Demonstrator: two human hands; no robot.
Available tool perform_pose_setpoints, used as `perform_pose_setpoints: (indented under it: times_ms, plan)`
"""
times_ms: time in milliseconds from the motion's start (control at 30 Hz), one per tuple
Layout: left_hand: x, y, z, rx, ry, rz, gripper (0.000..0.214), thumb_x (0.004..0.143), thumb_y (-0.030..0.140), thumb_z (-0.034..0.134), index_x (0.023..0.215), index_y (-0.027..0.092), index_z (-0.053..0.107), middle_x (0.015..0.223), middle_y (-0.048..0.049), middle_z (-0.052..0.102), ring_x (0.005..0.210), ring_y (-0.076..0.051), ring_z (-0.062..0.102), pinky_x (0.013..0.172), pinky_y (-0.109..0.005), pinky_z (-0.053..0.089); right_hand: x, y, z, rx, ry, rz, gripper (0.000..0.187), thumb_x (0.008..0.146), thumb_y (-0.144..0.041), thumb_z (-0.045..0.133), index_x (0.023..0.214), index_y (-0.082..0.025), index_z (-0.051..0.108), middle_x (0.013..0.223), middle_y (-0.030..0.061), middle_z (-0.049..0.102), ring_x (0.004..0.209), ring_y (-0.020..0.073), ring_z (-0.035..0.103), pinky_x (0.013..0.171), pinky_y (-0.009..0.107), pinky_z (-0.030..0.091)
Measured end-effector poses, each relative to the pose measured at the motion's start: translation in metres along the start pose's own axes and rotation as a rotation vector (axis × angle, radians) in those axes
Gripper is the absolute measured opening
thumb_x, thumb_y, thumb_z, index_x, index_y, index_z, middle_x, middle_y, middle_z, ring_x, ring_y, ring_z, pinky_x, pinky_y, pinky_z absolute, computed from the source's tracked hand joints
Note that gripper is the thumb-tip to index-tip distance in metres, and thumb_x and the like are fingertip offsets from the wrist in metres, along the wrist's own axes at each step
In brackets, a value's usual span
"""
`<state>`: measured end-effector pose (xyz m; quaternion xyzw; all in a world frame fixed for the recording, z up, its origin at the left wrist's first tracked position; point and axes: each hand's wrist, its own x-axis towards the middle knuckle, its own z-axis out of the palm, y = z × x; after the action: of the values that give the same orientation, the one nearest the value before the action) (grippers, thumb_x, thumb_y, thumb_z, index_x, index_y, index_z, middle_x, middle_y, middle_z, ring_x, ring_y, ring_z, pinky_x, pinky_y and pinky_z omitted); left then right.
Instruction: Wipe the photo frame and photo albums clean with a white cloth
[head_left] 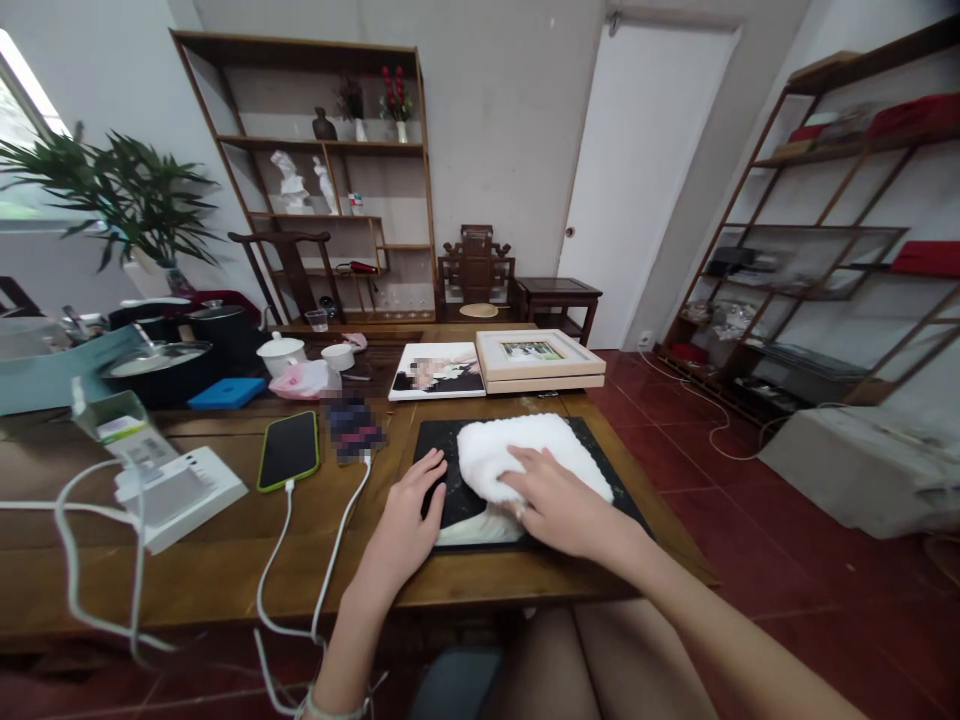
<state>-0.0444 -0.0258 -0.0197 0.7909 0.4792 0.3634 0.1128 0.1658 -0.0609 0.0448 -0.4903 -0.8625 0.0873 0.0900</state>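
A dark, speckled flat panel [450,437] lies on the wooden table in front of me, with a pale patch [480,530] along its near edge. On top of it is a bunched white fluffy towel [536,440] that hides much of the panel's middle. My right hand [547,492] grips the towel from above, its fingers bent into the pile. Resting on the panel's left edge, my left hand [411,505] has its fingers outstretched and holds nothing.
Behind the panel lie a thin picture [436,371] and a stacked light wood frame [546,360]. To the left are a phone [289,452] on a white cable, an opened white box [184,492], a blue case [227,393], a white teapot [281,352] and dark pots.
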Motion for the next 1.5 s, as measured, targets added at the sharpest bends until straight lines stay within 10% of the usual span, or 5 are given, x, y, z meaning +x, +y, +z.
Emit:
perform_pose_setpoints:
  times_ms: [300, 633, 833, 1100, 1500]
  plan:
    - [-0.001, -0.001, -0.001, -0.017, 0.0, -0.012, 0.039, 0.088, 0.027, 0.039, 0.113, 0.008, 0.062, 0.129, -0.016, 0.055, 0.121, -0.024, 0.051, 0.105, -0.043, 0.038, 0.061, 0.005, 0.002, -0.105, 0.043, 0.027, 0.033, 0.088, -0.018, 0.041, 0.116, -0.016, 0.057, 0.121, 0.0176, 0.055, 0.125, 0.0326, 0.035, 0.097, 0.06, 0.027]
    - [0.0, 0.003, -0.004, -0.03, -0.047, -0.037, 0.039, 0.088, 0.026, 0.038, 0.117, 0.011, 0.06, 0.131, -0.0138, 0.054, 0.125, -0.024, 0.047, 0.106, -0.044, 0.036, -0.035, -0.044, 0.027, -0.008, 0.033, -0.052, 0.03, 0.079, -0.012, 0.046, 0.102, -0.021, 0.062, 0.142, 0.006, 0.04, 0.135, 0.0332, 0.016, 0.105, 0.063, 0.009]
    - [-0.001, 0.001, -0.001, -0.025, -0.012, -0.029, 0.037, 0.087, 0.026, 0.039, 0.113, 0.01, 0.061, 0.129, -0.0143, 0.055, 0.123, -0.024, 0.048, 0.106, -0.044, 0.036, -0.061, -0.016, 0.013, 0.031, 0.003, 0.038, 0.033, 0.077, -0.01, 0.044, 0.103, -0.021, 0.062, 0.137, 0.0076, 0.046, 0.134, 0.0253, 0.024, 0.108, 0.052, 0.016]
    - [-0.001, 0.0, 0.0, -0.019, 0.002, 0.002, 0.037, 0.088, 0.026, 0.039, 0.112, 0.01, 0.061, 0.128, -0.0151, 0.056, 0.123, -0.024, 0.049, 0.105, -0.046, 0.037, -0.005, 0.046, -0.014, -0.121, 0.044, 0.329, 0.03, 0.086, -0.018, 0.037, 0.101, -0.014, 0.062, 0.107, 0.0173, 0.061, 0.104, 0.0279, 0.053, 0.086, 0.041, 0.039]
    - [0.0, 0.001, -0.004, 0.009, 0.003, 0.021, 0.032, 0.086, 0.021, 0.041, 0.108, 0.015, 0.064, 0.122, -0.0123, 0.061, 0.115, -0.024, 0.055, 0.099, -0.042, 0.043, 0.111, -0.03, 0.0, -0.094, 0.022, -0.024, 0.031, 0.083, -0.022, 0.043, 0.108, -0.022, 0.061, 0.107, 0.012, 0.062, 0.106, 0.0287, 0.051, 0.087, 0.048, 0.038]
